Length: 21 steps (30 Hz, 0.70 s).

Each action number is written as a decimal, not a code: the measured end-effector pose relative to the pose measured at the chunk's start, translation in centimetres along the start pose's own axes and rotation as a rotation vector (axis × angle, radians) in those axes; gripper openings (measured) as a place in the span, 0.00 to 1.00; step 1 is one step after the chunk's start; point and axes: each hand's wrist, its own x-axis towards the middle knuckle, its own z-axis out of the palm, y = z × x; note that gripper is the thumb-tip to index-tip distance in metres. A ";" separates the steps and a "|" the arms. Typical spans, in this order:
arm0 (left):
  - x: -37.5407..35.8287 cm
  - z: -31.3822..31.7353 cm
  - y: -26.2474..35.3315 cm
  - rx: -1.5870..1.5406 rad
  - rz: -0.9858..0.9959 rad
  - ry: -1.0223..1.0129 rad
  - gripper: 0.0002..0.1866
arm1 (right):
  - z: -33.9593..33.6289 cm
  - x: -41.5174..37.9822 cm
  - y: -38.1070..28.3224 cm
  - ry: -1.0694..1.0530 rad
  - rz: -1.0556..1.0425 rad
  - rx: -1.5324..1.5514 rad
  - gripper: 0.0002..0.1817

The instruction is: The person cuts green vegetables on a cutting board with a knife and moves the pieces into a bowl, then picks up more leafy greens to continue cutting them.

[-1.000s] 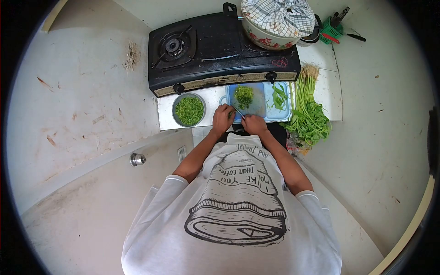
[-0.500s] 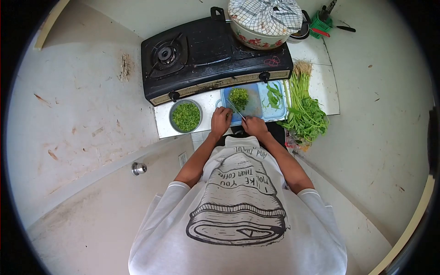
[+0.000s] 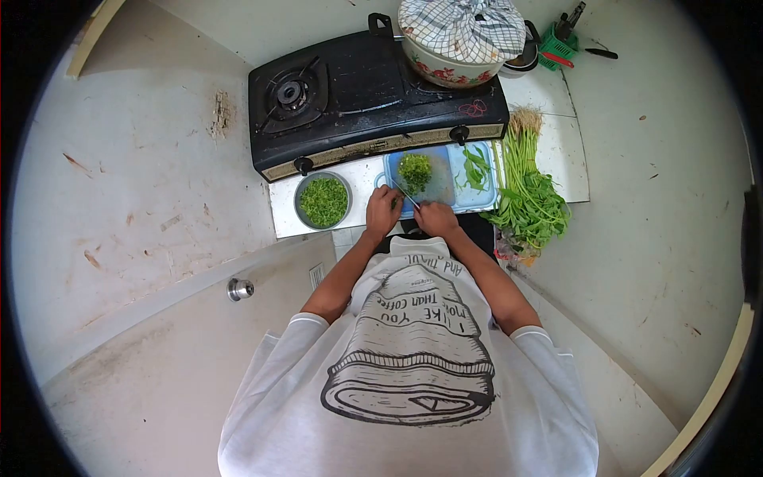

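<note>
My right hand (image 3: 435,219) is closed around the handle of a knife (image 3: 406,193), whose blade slants up and left over a blue chopping board (image 3: 442,180). At the board's left front edge, my left hand (image 3: 384,208) has its fingers curled beside the blade. A bit of leafy greens shows at its fingertips, mostly hidden by them. Just beyond the blade lies a pile of chopped greens (image 3: 415,170). Several loose leaves (image 3: 475,168) rest on the right part of the board. Left of my left hand stands a grey bowl (image 3: 299,215) filled with finely chopped greens (image 3: 324,201).
A black two-burner stove (image 3: 366,87) stands behind the board, bearing a flowered pot (image 3: 453,71) wrapped in checked cloth (image 3: 457,32). A bundle of leafy stems (image 3: 528,187) lies at the right. A green basket (image 3: 556,48) holds utensils in the back corner.
My right hand has shifted slightly left with the knife, and the blade sits a little lower and closer to my left fingers. My left hand stays nearly in place.
</note>
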 end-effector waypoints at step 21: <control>0.1 0.2 -0.4 -0.012 -0.027 -0.031 0.05 | -0.5 -0.2 -0.1 -0.019 -0.007 -0.038 0.24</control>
